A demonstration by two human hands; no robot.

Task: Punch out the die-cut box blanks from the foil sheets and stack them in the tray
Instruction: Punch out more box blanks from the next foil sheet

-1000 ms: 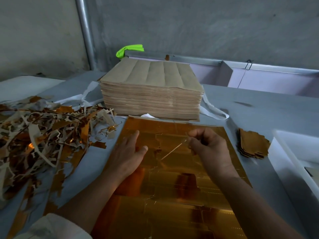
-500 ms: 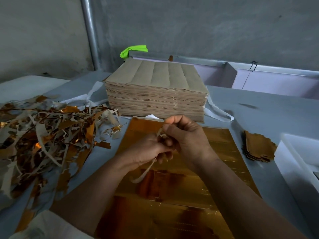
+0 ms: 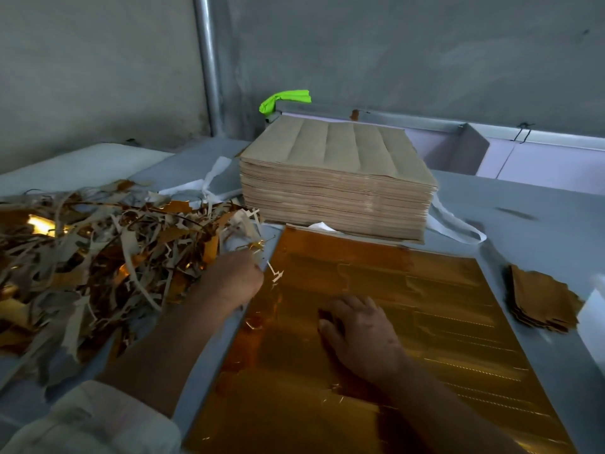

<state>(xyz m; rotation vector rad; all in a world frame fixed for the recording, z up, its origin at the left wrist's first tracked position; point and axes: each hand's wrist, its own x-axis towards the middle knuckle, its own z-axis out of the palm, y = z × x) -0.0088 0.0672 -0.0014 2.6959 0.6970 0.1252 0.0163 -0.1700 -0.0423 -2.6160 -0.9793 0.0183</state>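
Foil sheet [image 3: 409,306], gold, one: lies flat on the grey surface [image 3: 540,231] in front of me, with die-cut lines showing faintly.

My right hand [image 3: 360,332]: palm down near the middle of that sheet, fingers straight and spread, gripping nothing.

My left hand [image 3: 234,280]: at the sheet's left edge, fingers curled, with a thin zigzag waste strip [image 3: 276,273] jutting from the fingertips.

Scrap heap [image 3: 98,257]: gold and grey offcuts, left of the sheet and right beside my left hand.

Stack of sheets [image 3: 334,181], brown side up: directly behind the gold sheet.

Punched blanks [image 3: 540,303], small pile, brown side up: just right of the sheet.

Tray [image 3: 596,306], white: only a corner shows at the right edge, beside that pile.
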